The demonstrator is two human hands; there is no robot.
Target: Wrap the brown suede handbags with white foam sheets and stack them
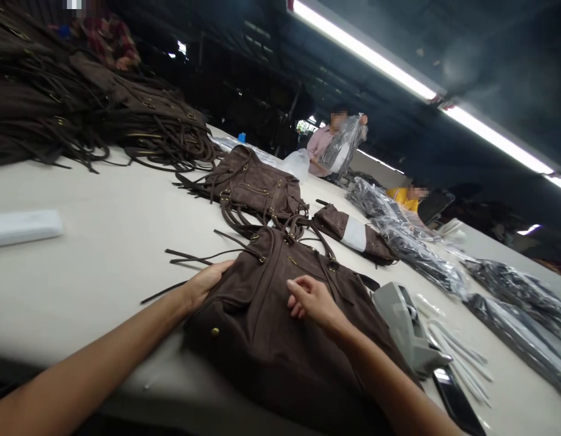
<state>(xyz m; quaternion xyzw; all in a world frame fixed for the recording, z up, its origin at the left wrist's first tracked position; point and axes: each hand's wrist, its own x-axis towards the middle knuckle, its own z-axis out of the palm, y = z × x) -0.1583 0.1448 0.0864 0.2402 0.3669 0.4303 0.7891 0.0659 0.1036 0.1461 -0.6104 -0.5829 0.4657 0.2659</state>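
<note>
A dark brown handbag (280, 315) with brass fittings and long thin straps lies before me at the near table edge. At its left side is my left hand (211, 282), gripping the bag, with the fingertips tucked out of sight. My right hand (311, 300) is over the middle of the bag's face, fingers curled in and thumb against the forefinger. Whether anything small is pinched there cannot be made out. A second brown handbag (257, 184) lies just beyond, its handles close to those of the near one.
Brown bags (139, 103) are heaped at the far left. A folded bag with a white band (353, 233), a grey tape dispenser (403, 327) and a phone (455, 399) lie right. Plastic-wrapped bags (412, 254) line the right side. Co-workers stand beyond; one holds a wrapped bag (346, 145).
</note>
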